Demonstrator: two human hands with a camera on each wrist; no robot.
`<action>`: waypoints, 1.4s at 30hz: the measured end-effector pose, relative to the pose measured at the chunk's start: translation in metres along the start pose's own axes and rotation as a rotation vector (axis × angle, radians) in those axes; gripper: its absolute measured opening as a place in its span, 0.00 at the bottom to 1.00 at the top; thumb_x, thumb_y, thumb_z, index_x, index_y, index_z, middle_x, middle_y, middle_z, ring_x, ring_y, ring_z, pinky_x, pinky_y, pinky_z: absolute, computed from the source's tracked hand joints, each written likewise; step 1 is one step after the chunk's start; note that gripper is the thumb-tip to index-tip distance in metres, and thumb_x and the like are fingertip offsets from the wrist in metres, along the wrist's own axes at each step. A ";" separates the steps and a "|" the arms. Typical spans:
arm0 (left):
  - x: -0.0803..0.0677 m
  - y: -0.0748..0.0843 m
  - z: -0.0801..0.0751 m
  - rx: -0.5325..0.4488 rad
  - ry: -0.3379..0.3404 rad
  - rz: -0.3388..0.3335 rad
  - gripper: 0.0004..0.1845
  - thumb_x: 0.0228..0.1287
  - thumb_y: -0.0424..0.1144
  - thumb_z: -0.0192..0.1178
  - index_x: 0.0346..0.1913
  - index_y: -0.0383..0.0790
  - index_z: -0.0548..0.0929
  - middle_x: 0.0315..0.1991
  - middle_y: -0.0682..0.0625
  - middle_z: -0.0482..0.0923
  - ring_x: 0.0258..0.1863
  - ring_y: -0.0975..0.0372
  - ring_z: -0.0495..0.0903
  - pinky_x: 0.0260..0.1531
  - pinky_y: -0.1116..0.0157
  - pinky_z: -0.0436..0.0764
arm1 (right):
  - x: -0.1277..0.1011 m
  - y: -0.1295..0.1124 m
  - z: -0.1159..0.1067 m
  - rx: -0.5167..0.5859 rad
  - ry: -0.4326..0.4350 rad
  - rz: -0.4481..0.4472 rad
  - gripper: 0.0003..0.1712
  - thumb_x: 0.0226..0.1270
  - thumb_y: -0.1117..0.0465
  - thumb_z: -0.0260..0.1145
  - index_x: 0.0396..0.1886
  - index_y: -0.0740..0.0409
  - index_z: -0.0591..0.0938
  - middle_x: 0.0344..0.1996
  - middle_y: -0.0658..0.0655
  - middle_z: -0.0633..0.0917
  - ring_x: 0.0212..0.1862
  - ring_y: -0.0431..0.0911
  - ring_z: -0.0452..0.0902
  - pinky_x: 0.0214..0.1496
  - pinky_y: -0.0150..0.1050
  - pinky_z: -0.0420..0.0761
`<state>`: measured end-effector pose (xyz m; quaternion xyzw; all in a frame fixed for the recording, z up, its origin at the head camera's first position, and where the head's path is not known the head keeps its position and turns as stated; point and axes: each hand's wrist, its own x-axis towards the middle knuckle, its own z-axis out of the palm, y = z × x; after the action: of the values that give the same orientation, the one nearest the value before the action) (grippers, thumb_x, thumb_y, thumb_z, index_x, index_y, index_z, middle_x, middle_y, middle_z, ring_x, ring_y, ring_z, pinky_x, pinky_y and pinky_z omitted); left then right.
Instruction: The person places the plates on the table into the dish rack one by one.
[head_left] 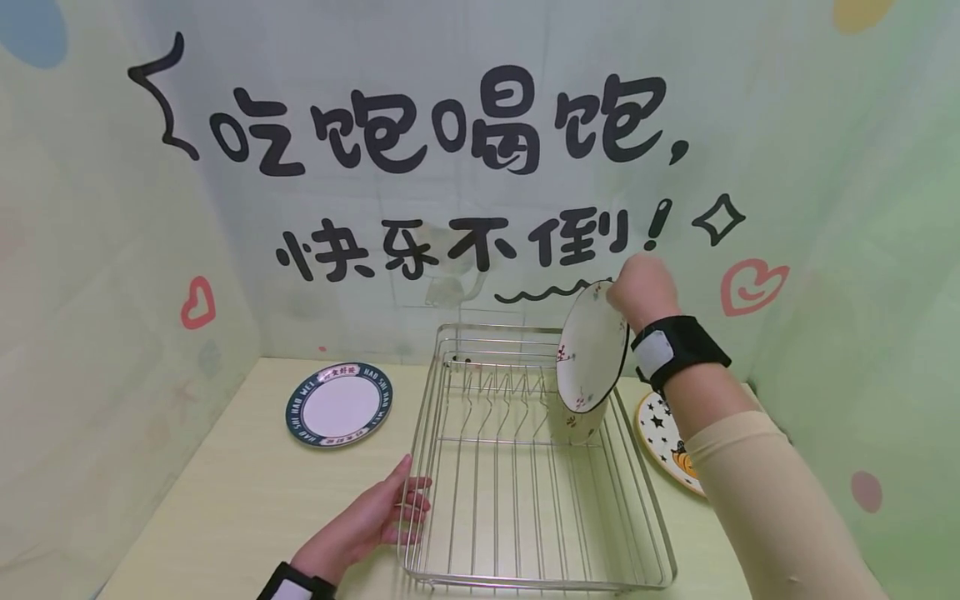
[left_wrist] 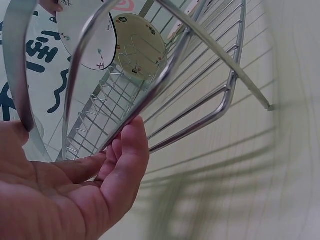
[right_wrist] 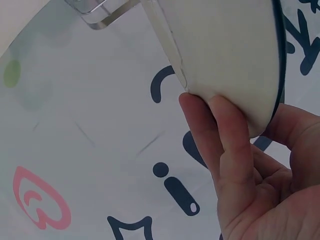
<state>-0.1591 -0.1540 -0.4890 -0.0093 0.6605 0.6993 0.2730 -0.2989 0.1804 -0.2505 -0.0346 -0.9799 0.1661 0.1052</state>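
A wire dish rack (head_left: pixel 540 583) stands in the middle of the table in the head view. My left hand (head_left: pixel 375 512) grips its left side, fingertips hooked at the metal rods in the left wrist view. Over the rack's right rear, my right hand (head_left: pixel 643 290) pinches the upper edge of a white dark-rimmed plate (head_left: pixel 588 354), thumb on one face and fingers on the other. This plate is tilted nearly upright, with small floral prints. Partly hidden behind it, a cream patterned plate (left_wrist: pixel 137 47) stands in the rack's slots.
Left of the rack lies a blue-rimmed plate (head_left: pixel 341 408) with lettering. A plate with stars and a pumpkin (head_left: pixel 660 425) lies at the right, partly covered by my right forearm. A printed curtain (head_left: pixel 480 192) closes off the back of the table.
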 end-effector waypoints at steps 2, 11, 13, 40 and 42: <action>0.001 -0.001 0.000 0.001 0.002 -0.001 0.51 0.62 0.73 0.34 0.65 0.25 0.61 0.37 0.47 0.71 0.36 0.60 0.73 0.34 0.60 0.81 | 0.000 0.000 0.003 -0.002 -0.007 0.000 0.16 0.54 0.72 0.55 0.09 0.58 0.66 0.12 0.52 0.63 0.17 0.47 0.61 0.19 0.36 0.61; 0.002 -0.003 0.002 0.003 0.002 -0.004 0.49 0.66 0.71 0.32 0.64 0.24 0.62 0.38 0.46 0.72 0.35 0.61 0.73 0.33 0.62 0.81 | -0.002 -0.004 0.013 -0.014 -0.015 -0.010 0.14 0.55 0.71 0.54 0.12 0.59 0.67 0.18 0.56 0.69 0.21 0.49 0.65 0.21 0.37 0.64; 0.002 -0.003 0.002 0.004 0.001 -0.001 0.50 0.65 0.72 0.33 0.64 0.24 0.62 0.38 0.46 0.72 0.35 0.61 0.73 0.32 0.62 0.81 | -0.003 -0.006 0.015 -0.012 -0.012 -0.020 0.12 0.56 0.70 0.55 0.14 0.61 0.70 0.20 0.58 0.72 0.23 0.51 0.67 0.23 0.38 0.65; 0.001 -0.005 0.002 -0.014 0.007 0.017 0.50 0.65 0.72 0.32 0.66 0.24 0.60 0.36 0.49 0.71 0.35 0.61 0.72 0.35 0.60 0.80 | -0.008 -0.035 0.046 -0.089 -0.094 -0.047 0.12 0.62 0.70 0.51 0.31 0.68 0.82 0.35 0.64 0.84 0.29 0.50 0.76 0.28 0.44 0.77; 0.001 -0.005 0.002 -0.008 0.007 0.019 0.50 0.65 0.72 0.32 0.65 0.24 0.60 0.37 0.49 0.70 0.35 0.61 0.72 0.34 0.60 0.80 | -0.009 -0.036 0.048 -0.098 -0.096 -0.043 0.12 0.62 0.71 0.51 0.34 0.69 0.82 0.37 0.66 0.84 0.31 0.51 0.79 0.29 0.45 0.79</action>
<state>-0.1569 -0.1521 -0.4940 -0.0066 0.6586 0.7046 0.2642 -0.3020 0.1300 -0.2844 -0.0107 -0.9913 0.1170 0.0600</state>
